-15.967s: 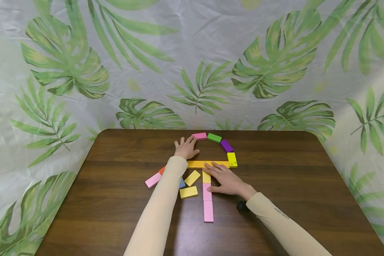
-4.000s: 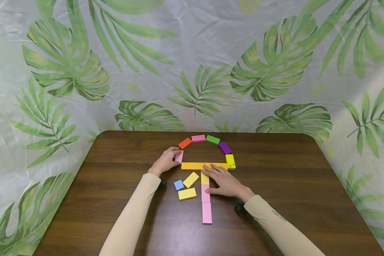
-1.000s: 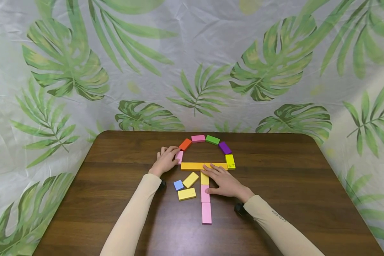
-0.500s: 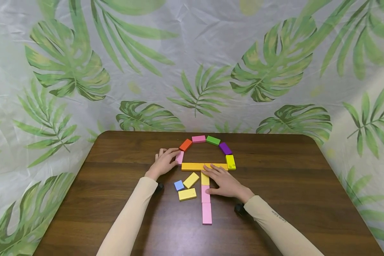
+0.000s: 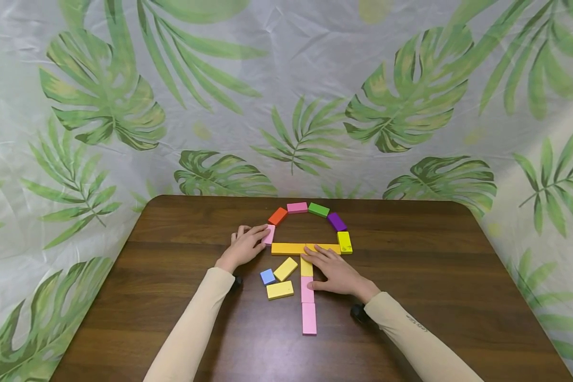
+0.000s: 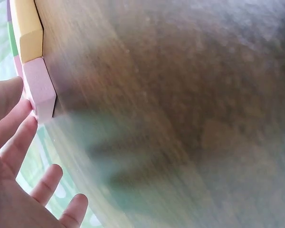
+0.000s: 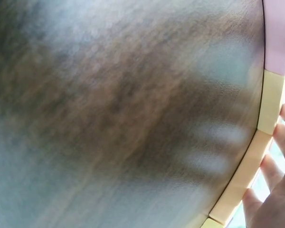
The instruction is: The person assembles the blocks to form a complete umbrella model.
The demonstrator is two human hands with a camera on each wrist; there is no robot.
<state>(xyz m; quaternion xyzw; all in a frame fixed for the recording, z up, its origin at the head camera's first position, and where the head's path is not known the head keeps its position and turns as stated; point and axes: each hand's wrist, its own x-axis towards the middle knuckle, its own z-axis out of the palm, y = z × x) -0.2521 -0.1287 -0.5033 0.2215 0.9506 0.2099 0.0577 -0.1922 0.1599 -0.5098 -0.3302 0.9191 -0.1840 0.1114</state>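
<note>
My left hand (image 5: 241, 245) lies at the left of a light pink block (image 5: 269, 234). In the left wrist view its fingertips touch the end of that pink block (image 6: 40, 88), with the other fingers spread. The pink block stands at the left end of an arch, below a red block (image 5: 278, 216) and just left of an orange bar (image 5: 287, 248). My right hand (image 5: 338, 272) rests with extended fingers over the join of the orange row and the yellow block (image 5: 306, 266). Its thumb touches the upper pink stem block (image 5: 306, 293).
The arch continues through a hot pink block (image 5: 297, 208), a green block (image 5: 319, 210), a purple block (image 5: 336, 222) and a bright yellow block (image 5: 345, 242). Left of the stem lie a blue cube (image 5: 267, 276) and two yellow blocks (image 5: 280, 290). Everything lies on the dark wooden table (image 5: 410, 254).
Over sixteen seconds, the red and light pink blocks went from the lower left to the arch's left side. Lately my left fingers loosened slightly and drew back left. My right hand stayed put.
</note>
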